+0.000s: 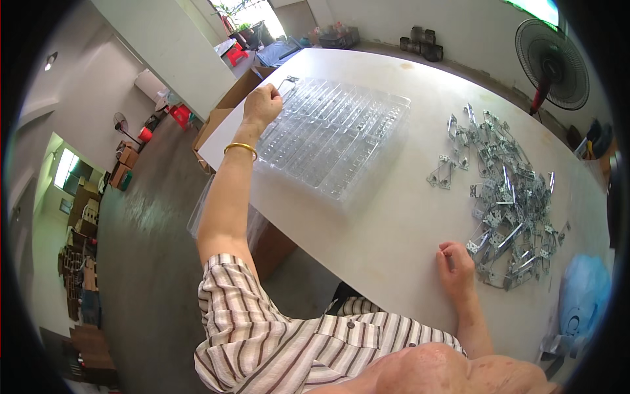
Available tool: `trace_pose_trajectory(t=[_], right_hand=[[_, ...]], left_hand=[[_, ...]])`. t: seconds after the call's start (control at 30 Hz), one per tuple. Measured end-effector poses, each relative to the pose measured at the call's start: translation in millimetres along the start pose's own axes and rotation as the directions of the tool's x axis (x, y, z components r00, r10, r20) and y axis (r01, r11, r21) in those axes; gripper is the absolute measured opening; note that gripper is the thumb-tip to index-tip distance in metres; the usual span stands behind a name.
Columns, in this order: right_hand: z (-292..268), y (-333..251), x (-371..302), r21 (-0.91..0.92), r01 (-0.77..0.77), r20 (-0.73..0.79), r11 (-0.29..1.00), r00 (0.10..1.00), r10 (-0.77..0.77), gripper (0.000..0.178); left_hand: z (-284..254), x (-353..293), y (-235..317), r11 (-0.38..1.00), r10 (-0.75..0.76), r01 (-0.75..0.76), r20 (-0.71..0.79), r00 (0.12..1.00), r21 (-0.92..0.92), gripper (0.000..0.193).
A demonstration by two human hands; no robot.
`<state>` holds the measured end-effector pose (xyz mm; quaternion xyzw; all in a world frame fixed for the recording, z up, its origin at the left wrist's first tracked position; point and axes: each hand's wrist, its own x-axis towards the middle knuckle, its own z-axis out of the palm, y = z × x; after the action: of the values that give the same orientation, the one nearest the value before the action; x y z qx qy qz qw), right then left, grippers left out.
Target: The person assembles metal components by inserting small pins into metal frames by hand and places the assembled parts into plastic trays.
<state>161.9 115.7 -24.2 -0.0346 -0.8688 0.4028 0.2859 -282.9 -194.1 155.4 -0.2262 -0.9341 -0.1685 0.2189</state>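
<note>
My left hand (262,106), with a gold bangle at the wrist, reaches to the far left corner of a clear plastic tray (328,187). Its fingers are closed in a pinch, and a small thin metal bracket (289,80) sticks out at the fingertips over that corner. The tray has long narrow compartments and seems to lie on a stack of similar ones. Near the table's front edge, my right hand (457,270) rests with curled fingers; what they hold, if anything, is hidden. Just right of it spreads a tangled pile of silvery metal brackets (508,200).
The white table (380,256) carries tray and pile. A blue plastic bag (584,295) sits at the right edge. Behind the table stands a black fan (551,64). Cardboard boxes (244,88) stand beside the left edge, and more clear plastic (203,203) shows below it.
</note>
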Motion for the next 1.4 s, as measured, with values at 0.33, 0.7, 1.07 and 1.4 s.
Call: trace_pose_trajectory(t=[0.33,0.7,1.07,1.4], right_hand=[[1,-3,2,-0.035,-0.020,-0.005,0.999,1.000,0.020,0.014],[1,-1,2,-0.077,-0.051,0.014,0.996,0.999,0.053,0.014],[0,-5,5,-0.069,-0.015,0.011,0.998,1.000,0.016,0.013],[4,-12,-2,-0.156,0.278,0.137,0.948,0.956,-0.258,0.015]], left_hand=[[57,52,-48,0.969,-0.180,0.156,0.119,0.976,0.191,0.020],[74,61,-49,0.971,-0.190,0.135,0.290,0.938,0.197,0.021],[65,53,-39,0.984,-0.089,0.063,0.154,0.984,0.165,0.020],[-13,24,94,0.975,0.200,-0.201,-0.013,0.980,-0.094,0.020]])
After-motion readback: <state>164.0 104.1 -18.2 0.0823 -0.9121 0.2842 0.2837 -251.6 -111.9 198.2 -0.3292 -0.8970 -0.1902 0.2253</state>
